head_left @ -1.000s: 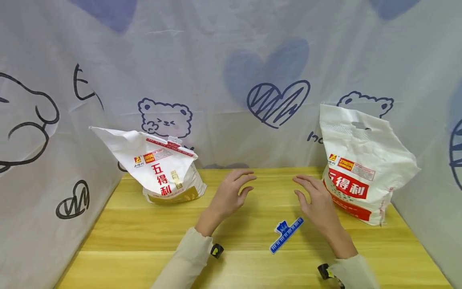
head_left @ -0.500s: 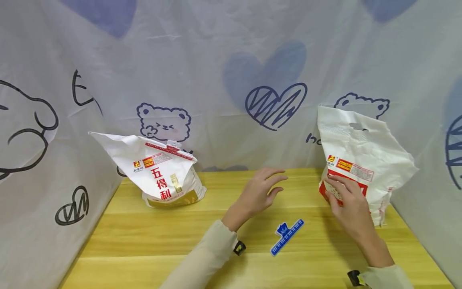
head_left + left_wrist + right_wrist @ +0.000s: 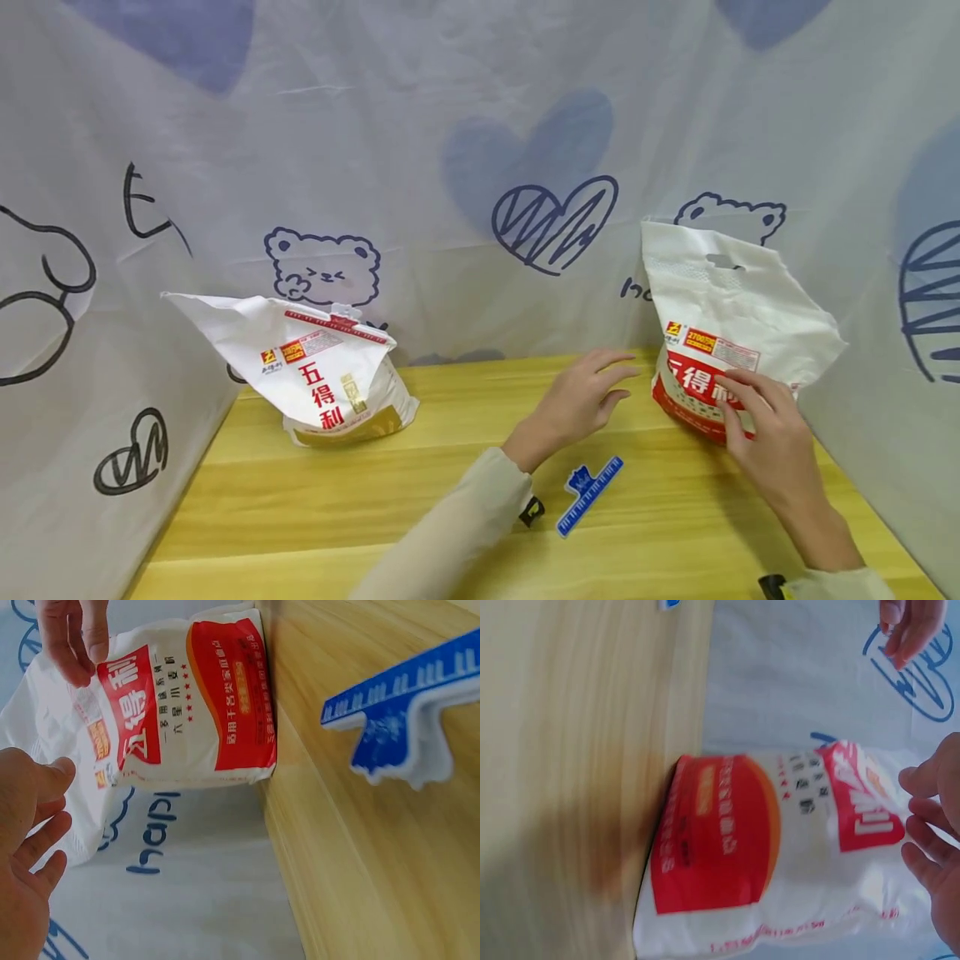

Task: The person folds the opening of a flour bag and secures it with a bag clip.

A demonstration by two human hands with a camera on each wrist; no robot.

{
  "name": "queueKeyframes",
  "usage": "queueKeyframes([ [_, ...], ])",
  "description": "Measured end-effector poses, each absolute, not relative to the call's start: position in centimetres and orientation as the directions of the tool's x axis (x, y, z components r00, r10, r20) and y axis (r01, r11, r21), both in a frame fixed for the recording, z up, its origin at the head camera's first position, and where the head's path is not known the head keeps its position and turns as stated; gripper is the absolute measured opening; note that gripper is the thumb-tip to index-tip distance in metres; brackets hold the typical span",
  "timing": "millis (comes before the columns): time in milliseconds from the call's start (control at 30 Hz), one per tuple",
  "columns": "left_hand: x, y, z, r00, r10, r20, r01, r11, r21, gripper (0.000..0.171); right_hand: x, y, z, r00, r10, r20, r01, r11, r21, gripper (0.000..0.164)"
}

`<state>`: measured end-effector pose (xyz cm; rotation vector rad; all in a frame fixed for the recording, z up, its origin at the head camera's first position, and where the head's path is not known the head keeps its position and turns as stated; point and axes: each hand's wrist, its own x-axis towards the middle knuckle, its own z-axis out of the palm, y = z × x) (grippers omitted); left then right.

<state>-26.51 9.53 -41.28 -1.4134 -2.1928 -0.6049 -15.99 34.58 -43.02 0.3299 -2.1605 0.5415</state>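
Beyond and right of the blue clip (image 3: pixel 590 497), the right hand (image 3: pixel 777 442) fronts the red-banded bag (image 3: pixel 738 321) (contact unclear), left hand (image 3: pixel 579 400) apart, fingers relaxed: apparently the approach step, calling for a grip.

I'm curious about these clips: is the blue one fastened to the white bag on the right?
No, the blue clip lies on the wooden table, apart from the white bag on the right.

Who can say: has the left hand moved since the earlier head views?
Yes, rightward: once left of the blue clip, the left hand now appears beyond it.
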Motion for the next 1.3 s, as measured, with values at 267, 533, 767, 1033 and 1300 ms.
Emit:
queueKeyframes([
  [267,-26.9,12.9,-41.1,-0.380,0.760,0.527,0.916,0.389,0.101,0.040,-15.2,36.5,-43.5,-0.632,-0.067,0.772,-0.371,0.901,-0.225,0.052],
  [533,-27.6,15.7,-41.8,-0.345,0.811,0.472,0.924,0.382,0.019,0.044,-15.5,37.3,-44.4,-0.680,-0.113,0.724,-0.334,0.927,-0.169,0.055],
  [767,-27.8,17.9,-42.5,-0.385,0.854,0.349,0.892,0.442,-0.099,0.047,-15.6,37.5,-44.8,-0.709,-0.095,0.699,-0.294,0.940,-0.171,0.060],
  [1033,-28.6,18.8,-43.7,-0.343,0.857,0.384,0.885,0.432,-0.174,0.042,-15.8,37.7,-45.4,-0.698,-0.087,0.711,-0.295,0.939,-0.175,0.050],
  [1300,-29.0,19.4,-44.6,-0.251,0.846,0.470,0.867,0.412,-0.278,0.033,-16.0,38.1,-45.7,-0.662,-0.087,0.744,-0.316,0.933,-0.172,0.042],
])
